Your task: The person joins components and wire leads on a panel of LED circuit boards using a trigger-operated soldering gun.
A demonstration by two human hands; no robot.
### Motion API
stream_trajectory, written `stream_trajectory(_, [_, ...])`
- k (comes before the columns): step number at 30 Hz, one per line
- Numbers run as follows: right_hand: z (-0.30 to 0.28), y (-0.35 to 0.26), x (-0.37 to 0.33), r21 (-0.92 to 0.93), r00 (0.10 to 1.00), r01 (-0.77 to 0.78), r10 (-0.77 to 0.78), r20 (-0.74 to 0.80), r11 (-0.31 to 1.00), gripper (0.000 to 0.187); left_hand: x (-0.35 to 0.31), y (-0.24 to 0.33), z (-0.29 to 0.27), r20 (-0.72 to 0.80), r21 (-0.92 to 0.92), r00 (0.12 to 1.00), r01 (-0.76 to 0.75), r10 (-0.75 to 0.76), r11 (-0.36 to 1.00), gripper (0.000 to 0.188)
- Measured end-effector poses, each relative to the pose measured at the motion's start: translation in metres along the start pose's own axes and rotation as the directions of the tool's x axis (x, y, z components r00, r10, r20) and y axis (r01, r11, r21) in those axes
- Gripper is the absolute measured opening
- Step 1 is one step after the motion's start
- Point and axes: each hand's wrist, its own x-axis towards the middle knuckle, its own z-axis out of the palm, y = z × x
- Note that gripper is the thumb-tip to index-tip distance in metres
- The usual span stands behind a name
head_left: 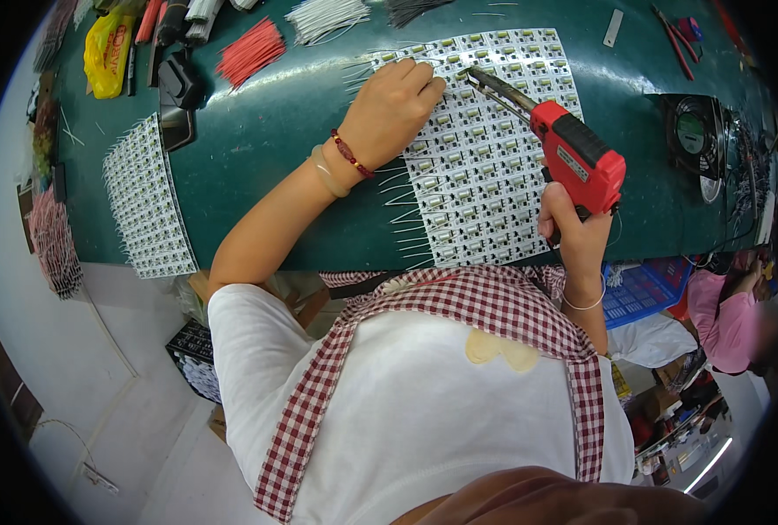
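Note:
A sheet of small white circuit boards (485,175) lies on the green table in front of me, with thin white wires sticking out along its left edge. My left hand (396,103) rests on the sheet's upper left part, its fingers pinched together; what is between them is too small to make out. My right hand (577,229) grips the handle of a red and black soldering gun (579,157). The gun's metal tip points to the upper left and reaches the boards just right of my left fingertips.
Another sheet of boards (148,201) lies at the left. Bundles of red wires (251,52) and white wires (326,19) are at the back. A black fan (695,136) and pliers (676,42) sit at the right. Another person in pink (720,324) is beyond the right side.

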Motion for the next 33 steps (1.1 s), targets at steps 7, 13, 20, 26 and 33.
stream_trajectory(7, [-0.007, 0.006, -0.002, 0.100, 0.999, -0.024, 0.021, 0.028, 0.995, 0.012, 0.000, 0.004, -0.007, 0.007, 0.090, 1.000, -0.027, 0.026, 0.996, 0.022])
stream_trajectory(13, [-0.007, 0.008, -0.010, 0.133, 0.999, -0.027, 0.025, 0.021, 0.991, 0.012, -0.003, 0.005, -0.010, -0.073, 0.121, 0.997, -0.011, 0.020, 0.993, 0.027])
stream_trajectory(20, [-0.006, 0.009, -0.011, 0.148, 0.999, -0.051, 0.049, 0.018, 0.988, 0.014, -0.007, -0.002, -0.002, -0.085, 0.042, 0.996, 0.021, -0.017, 0.999, 0.025])
stream_trajectory(26, [-0.005, 0.005, -0.010, 0.157, 0.999, -0.047, 0.047, 0.003, 0.987, 0.012, -0.011, 0.009, -0.002, -0.142, 0.156, 0.986, 0.110, -0.088, 0.982, 0.021])
stream_trajectory(33, [-0.006, 0.006, -0.010, 0.159, 0.999, -0.035, 0.033, 0.017, 0.987, 0.009, -0.007, 0.005, 0.000, -0.156, 0.206, 0.987, 0.077, -0.045, 0.975, 0.019])
